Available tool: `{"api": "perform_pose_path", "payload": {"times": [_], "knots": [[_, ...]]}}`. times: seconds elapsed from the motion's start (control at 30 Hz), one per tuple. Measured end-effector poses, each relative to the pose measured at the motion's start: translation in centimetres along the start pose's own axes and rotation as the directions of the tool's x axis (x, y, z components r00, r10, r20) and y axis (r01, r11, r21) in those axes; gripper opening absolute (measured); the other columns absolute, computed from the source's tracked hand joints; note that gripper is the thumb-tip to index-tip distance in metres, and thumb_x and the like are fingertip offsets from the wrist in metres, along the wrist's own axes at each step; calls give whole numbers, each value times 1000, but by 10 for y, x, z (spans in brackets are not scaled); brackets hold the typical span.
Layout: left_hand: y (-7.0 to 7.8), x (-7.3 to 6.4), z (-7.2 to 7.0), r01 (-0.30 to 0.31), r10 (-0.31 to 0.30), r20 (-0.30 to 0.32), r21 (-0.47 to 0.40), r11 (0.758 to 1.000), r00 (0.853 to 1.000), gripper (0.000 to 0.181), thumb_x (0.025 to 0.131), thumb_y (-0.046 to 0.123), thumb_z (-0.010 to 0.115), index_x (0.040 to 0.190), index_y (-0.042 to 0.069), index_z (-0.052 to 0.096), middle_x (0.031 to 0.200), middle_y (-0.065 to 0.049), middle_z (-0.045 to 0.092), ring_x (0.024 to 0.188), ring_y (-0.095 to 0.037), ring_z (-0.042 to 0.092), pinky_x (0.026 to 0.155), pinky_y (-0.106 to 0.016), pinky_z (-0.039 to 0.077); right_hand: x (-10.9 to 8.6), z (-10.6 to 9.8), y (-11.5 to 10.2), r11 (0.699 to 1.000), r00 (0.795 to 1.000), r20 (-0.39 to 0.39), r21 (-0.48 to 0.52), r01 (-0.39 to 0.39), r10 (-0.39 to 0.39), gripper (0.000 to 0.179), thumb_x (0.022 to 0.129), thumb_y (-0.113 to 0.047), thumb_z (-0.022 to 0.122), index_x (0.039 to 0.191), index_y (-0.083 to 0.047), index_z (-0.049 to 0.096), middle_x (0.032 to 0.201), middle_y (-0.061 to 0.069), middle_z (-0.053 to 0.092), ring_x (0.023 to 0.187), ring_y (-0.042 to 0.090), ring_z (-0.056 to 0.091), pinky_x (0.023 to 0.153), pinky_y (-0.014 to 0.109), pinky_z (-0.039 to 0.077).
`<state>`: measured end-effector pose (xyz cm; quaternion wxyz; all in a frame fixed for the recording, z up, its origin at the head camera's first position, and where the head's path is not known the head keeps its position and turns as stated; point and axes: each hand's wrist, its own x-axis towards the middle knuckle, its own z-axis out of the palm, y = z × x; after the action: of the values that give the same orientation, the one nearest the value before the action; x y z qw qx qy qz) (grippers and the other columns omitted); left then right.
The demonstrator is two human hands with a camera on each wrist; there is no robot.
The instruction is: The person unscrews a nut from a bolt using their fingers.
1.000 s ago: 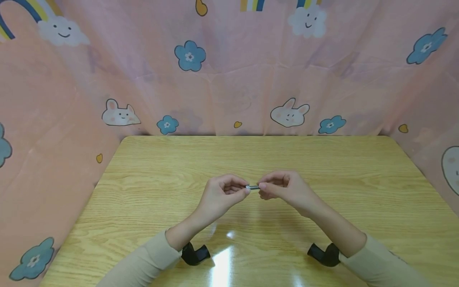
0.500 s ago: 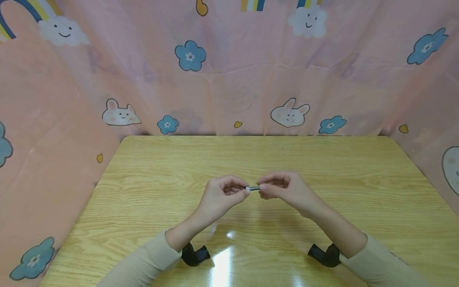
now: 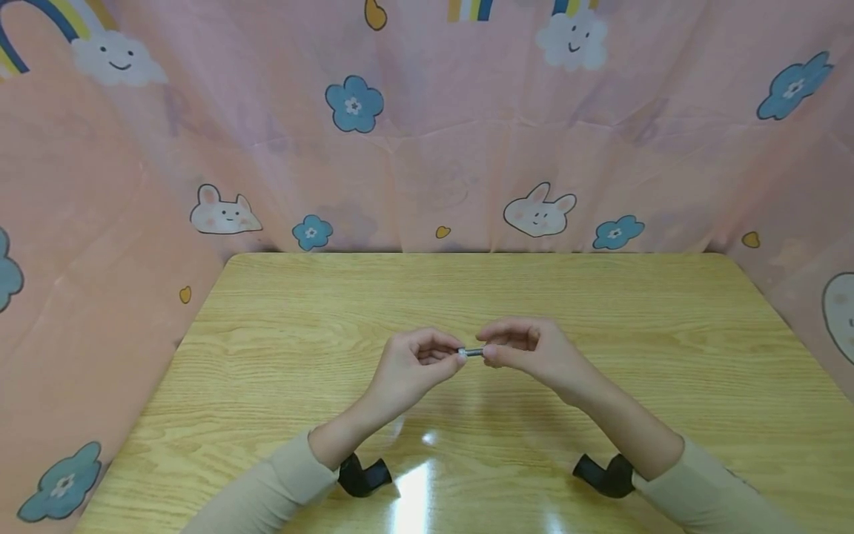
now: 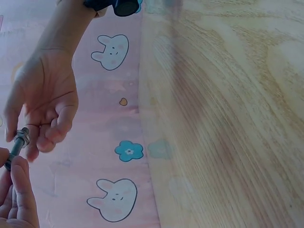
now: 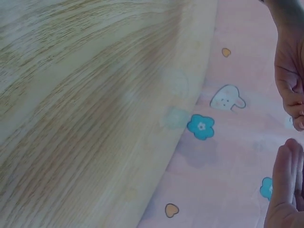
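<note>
A small metal bolt (image 3: 474,352) lies nearly level between the two hands, above the table. My left hand (image 3: 415,367) pinches its head end between thumb and fingers. In the left wrist view the threaded shank (image 4: 17,146) rises from the left fingertips, with a nut (image 4: 23,136) near its far end. The thumb and curled fingers of my right hand (image 3: 534,354) surround that nut end, the index fingertip a little raised from the thumb. In the right wrist view the right hand (image 5: 283,190) and left hand (image 5: 292,76) appear at the edge; the bolt is hidden there.
The wood-grain table (image 3: 320,297) spreads beneath both hands and reflects light near its front. A pink patterned cloth (image 3: 427,148) hangs behind it and along both sides. Black wrist cameras stick out below the left cuff (image 3: 363,475) and right cuff (image 3: 603,475).
My right index finger has lifted slightly from the thumb at the nut end. Both hands and the bolt have sunk very slightly; the left hand keeps its pinch.
</note>
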<state>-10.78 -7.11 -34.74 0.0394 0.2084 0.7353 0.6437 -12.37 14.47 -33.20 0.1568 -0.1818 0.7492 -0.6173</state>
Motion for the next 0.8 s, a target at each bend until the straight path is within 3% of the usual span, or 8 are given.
{"api": "perform_pose_path", "payload": {"times": [0.1, 0.23, 0.33, 0.47, 0.63, 0.8], "knots": [[-1, 0, -1, 2, -2, 2, 2, 1000, 1000, 12, 86, 6, 66, 95, -1, 67, 87, -11, 68, 75, -15, 65, 67, -28, 56, 0, 0, 0, 1000, 1000, 7, 1, -25, 25, 28, 88, -11, 64, 105, 12, 61, 91, 16, 67, 79, 19, 67, 75, 32, 55], [-1, 0, -1, 3, -3, 4, 2, 1000, 1000, 12, 86, 6, 66, 96, -2, 67, 87, -11, 68, 74, -14, 64, 66, -28, 56, 0, -1, 1, 1000, 1000, 0, -14, -7, 7, 26, 82, -6, 69, 102, 10, 63, 92, 14, 65, 79, 19, 65, 72, 31, 56], [0, 0, -1, 3, -3, 5, 3, 1000, 1000, 13, 86, 6, 66, 96, -1, 67, 88, -11, 68, 75, -15, 65, 67, -28, 56, 0, -1, 1, 1000, 1000, 10, -16, 14, -13, 31, 80, -4, 71, 107, 8, 61, 98, 16, 62, 84, 20, 64, 72, 32, 56], [1, 1, -1, 6, -6, 1, 7, 1000, 1000, 13, 86, 7, 66, 96, -1, 67, 88, -10, 68, 76, -15, 65, 67, -28, 56, 1, 0, 1, 1000, 999, 31, -8, -8, 9, 34, 86, -10, 67, 114, 8, 58, 99, 15, 63, 85, 20, 65, 75, 33, 55], [0, 0, -2, 5, -5, 3, 5, 1000, 1000, 12, 86, 6, 66, 96, -1, 67, 87, -10, 68, 75, -15, 64, 66, -28, 56, 0, 0, 0, 999, 999, 10, -6, -49, 49, 27, 86, -10, 66, 104, 11, 61, 87, 10, 66, 76, 18, 65, 73, 32, 55], [-1, 0, -2, -1, 1, 8, 5, 1000, 1000, 13, 86, 7, 66, 96, -1, 67, 87, -10, 68, 75, -15, 64, 66, -28, 55, -1, 0, -1, 1000, 1000, -17, -20, -11, 10, 26, 79, -4, 71, 101, 8, 63, 92, 12, 63, 77, 16, 63, 69, 29, 55]]}}
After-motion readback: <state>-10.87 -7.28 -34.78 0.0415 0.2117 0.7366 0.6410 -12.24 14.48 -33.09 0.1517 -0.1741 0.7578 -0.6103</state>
